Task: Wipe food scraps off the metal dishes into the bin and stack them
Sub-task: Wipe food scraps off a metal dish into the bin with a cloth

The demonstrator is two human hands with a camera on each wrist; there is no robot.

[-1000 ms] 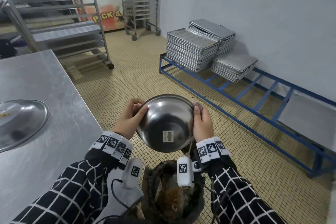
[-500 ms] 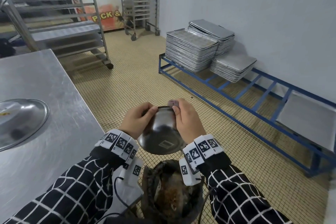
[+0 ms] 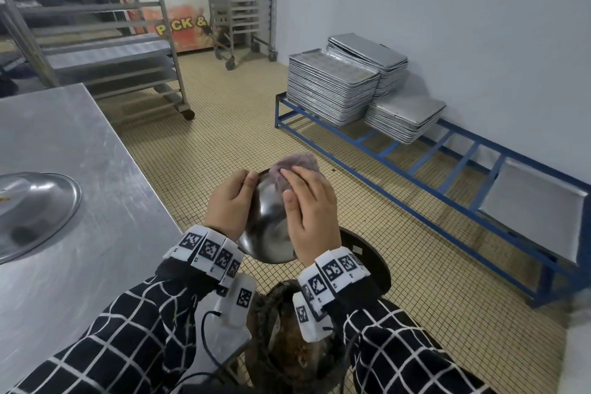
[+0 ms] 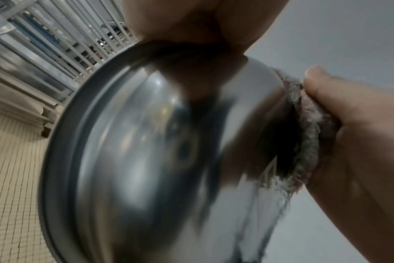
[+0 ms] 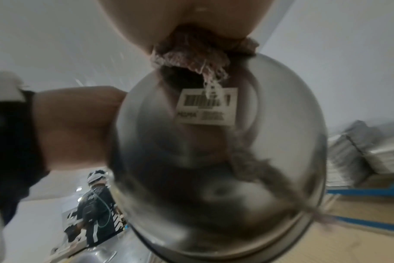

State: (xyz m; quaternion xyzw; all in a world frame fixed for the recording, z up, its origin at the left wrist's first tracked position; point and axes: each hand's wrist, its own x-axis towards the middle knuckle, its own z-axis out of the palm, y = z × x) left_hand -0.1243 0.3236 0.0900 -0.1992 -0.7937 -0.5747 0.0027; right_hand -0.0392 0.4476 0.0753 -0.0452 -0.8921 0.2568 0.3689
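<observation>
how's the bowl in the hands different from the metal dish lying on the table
Pose: the bowl is held in the air, tipped on edge; the dish lies flat on the table.
Contact: the left hand grips the bowl's rim and the right hand holds a cloth against it; nothing touches the dish.
Shape: the dish looks wider and shallower than the bowl.
Both are shiny metal.

"PICK &" on orange panel (image 3: 188, 14)
</observation>
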